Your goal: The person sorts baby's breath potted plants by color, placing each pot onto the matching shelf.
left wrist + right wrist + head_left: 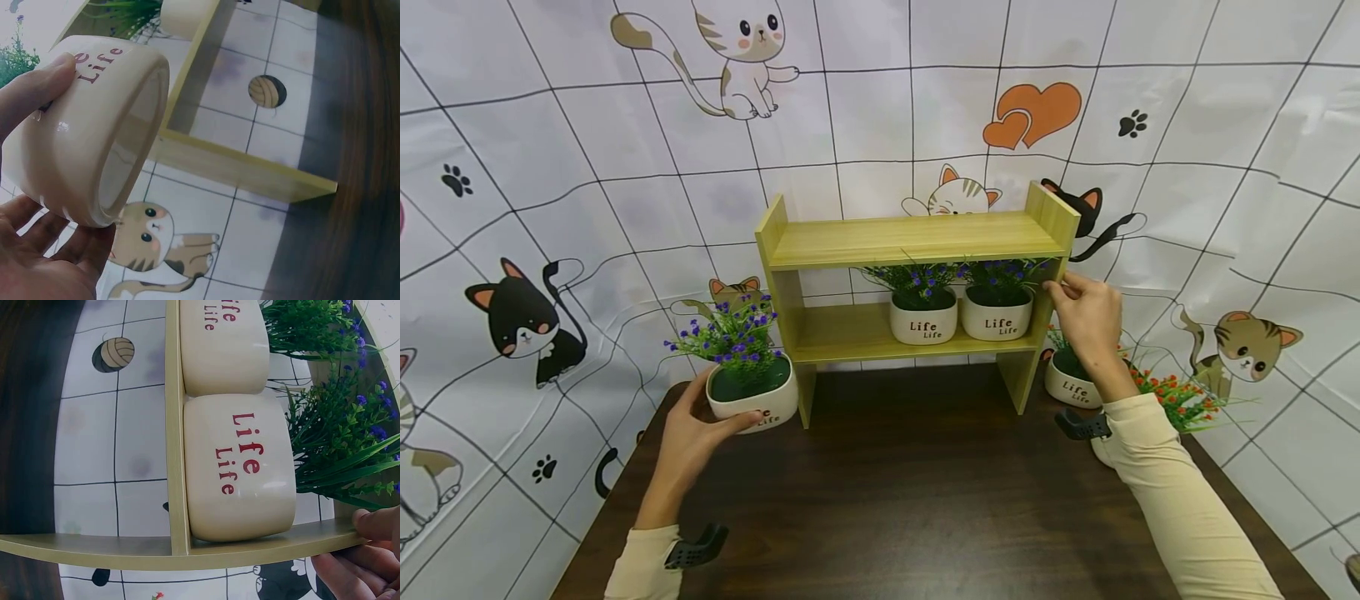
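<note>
Pot (757, 402), left hand (694, 439) gripping, 8 o'clock of shelf (917, 237) | right hand (1088, 317) pinching 3 o'clock side | nearness risks knock; gap unclear

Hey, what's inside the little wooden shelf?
Two white pots of purple-flowered plants stand side by side on the lower board. From the head view, the upper board hides some of the plant tops; the pots cover the board beneath them.

This looks like a homely decorated nook, though the kind of room is unclear: a creased cat-print wall covering (872, 121) rises beyond the far and side edges of the dark table (880, 492), and a wooden shelf (917, 239) bearing potted flowers (923, 315) stands by the far edge
</note>
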`<state>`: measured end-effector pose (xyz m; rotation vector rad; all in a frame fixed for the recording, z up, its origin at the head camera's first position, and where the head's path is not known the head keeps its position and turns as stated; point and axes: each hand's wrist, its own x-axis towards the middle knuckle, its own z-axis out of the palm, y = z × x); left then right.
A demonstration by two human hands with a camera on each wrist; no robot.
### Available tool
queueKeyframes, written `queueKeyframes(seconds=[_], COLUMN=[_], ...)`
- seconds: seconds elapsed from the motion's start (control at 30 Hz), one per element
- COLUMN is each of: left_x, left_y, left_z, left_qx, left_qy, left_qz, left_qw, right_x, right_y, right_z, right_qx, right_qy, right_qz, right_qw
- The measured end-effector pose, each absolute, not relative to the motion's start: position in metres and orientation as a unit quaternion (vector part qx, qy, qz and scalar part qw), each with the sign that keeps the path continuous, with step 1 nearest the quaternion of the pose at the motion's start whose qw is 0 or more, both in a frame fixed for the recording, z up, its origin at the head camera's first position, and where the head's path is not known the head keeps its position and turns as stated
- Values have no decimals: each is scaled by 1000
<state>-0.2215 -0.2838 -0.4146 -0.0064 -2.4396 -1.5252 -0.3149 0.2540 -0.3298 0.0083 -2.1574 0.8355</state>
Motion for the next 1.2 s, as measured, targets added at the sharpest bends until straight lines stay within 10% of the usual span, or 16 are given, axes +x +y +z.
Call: queueKeyframes(seconds=[1.2], left_x=[-238], left_y=[-221], left_z=[-392], left_qx=[-81], left_qy=[-800], left_qz=[-581], left_qw=[130], right_x=[-316], right_y=[254], right_z=[-331], right_qx=[6], right_qy=[-852], right_qz=[330], right_qw=[406])
